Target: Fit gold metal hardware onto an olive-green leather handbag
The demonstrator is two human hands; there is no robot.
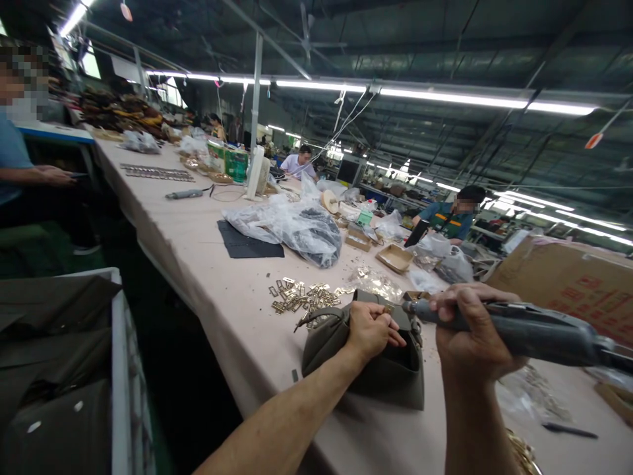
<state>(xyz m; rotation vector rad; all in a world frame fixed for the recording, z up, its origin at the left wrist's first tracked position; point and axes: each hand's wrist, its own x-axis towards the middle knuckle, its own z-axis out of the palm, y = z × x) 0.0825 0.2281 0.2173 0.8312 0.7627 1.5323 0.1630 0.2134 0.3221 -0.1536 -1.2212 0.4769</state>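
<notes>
A grey-green leather handbag [380,376] stands on the long pale worktable [237,316] in front of me. My left hand [368,328] grips its upper rim near a small brass fitting. My right hand [472,333] holds a grey electric screwdriver [534,333], its tip pointing left at the bag's rim close to my left fingers. A heap of brass buckles [301,298] lies just left of the bag.
Clear plastic bags [297,227], a dark leather piece [247,244], small trays [394,257] and another screwdriver [185,194] lie farther along the table. A cardboard box [568,284] stands at right. A bin of dark material [54,369] is at left. Other people sit nearby.
</notes>
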